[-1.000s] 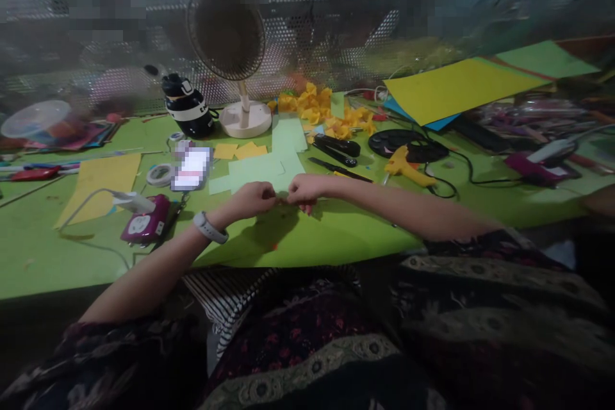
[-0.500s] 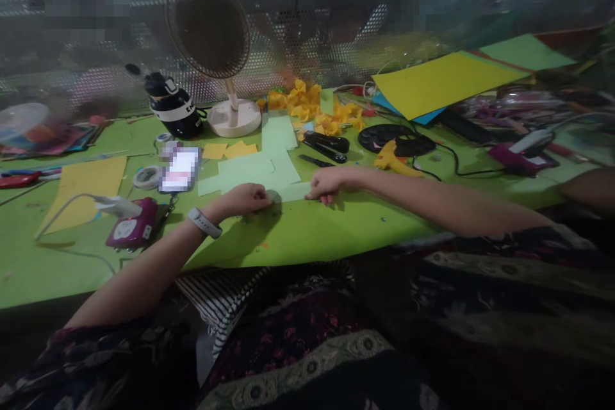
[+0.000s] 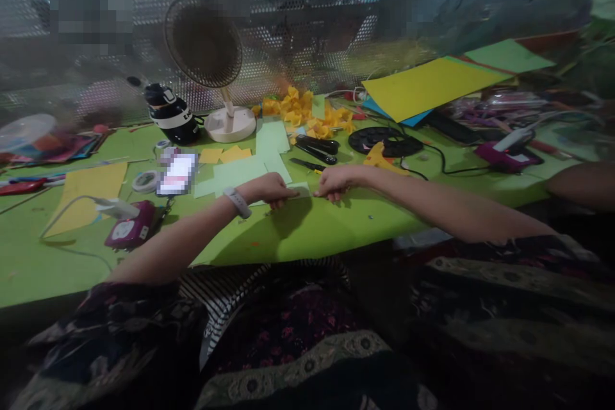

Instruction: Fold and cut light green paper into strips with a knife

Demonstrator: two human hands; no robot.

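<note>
Mesh (image 3: pixel 271 70) backs a green table (image 3: pixel 307 234). Near its front edge, the left hand (image 3: pixel 275 188) pinches a pale green strip (image 3: pixel 302 190) between thumb and fingers. What shows of the strip has its long axis running roughly from 9 to 3 o'clock, its free end pointing to 3, toward the right hand (image 3: pixel 339 183). That hand's fingers are curled just beside the end; whether they grip anything, I cannot tell. From the strip, pale sheets (image 3: pixel 235 174) lie toward 10 o'clock, a stapler (image 3: pixel 317 149) toward 12, a glue gun (image 3: pixel 378 157) toward 2.
</note>
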